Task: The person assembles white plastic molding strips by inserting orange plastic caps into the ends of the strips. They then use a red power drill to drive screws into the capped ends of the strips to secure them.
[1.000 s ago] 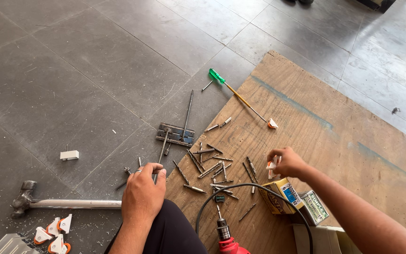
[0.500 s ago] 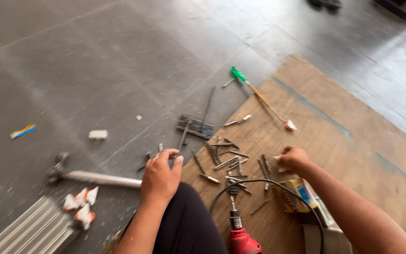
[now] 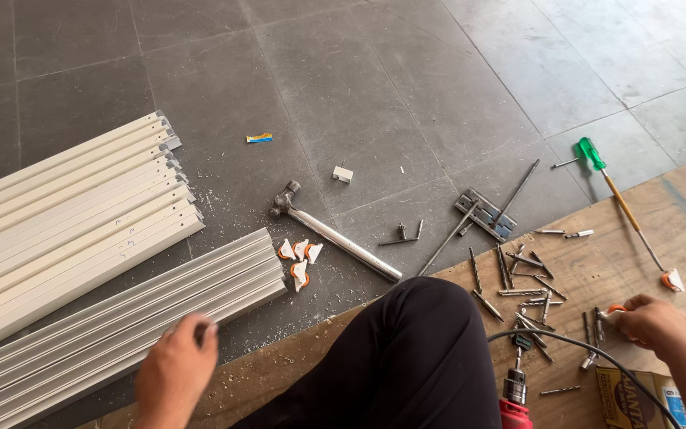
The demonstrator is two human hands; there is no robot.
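Note:
My left hand (image 3: 175,372) reaches down to the left, fingers curled over the near edge of a long grey ribbed metal profile (image 3: 113,334) lying on the floor. At the right, my right hand (image 3: 654,323) rests on the plywood board (image 3: 680,230), closed around a small white and orange part that peeks out at the fingertips. Loose drill bits and screws (image 3: 527,287) lie scattered just left of that hand. My knee in black trousers (image 3: 406,357) sits between the two hands.
A stack of white metal profiles (image 3: 65,222) lies at the left. A hammer (image 3: 337,238), small white and orange parts (image 3: 299,256), a hinge (image 3: 483,214) and a green-handled screwdriver (image 3: 606,179) lie on the floor and board. A red drill (image 3: 515,399) with a black cable and a yellow box (image 3: 627,397) sit at bottom right.
The view has swung left, bringing the metal profiles into sight. My left hand has moved from beside the screws across to the grey profile. My right hand stays by the box.

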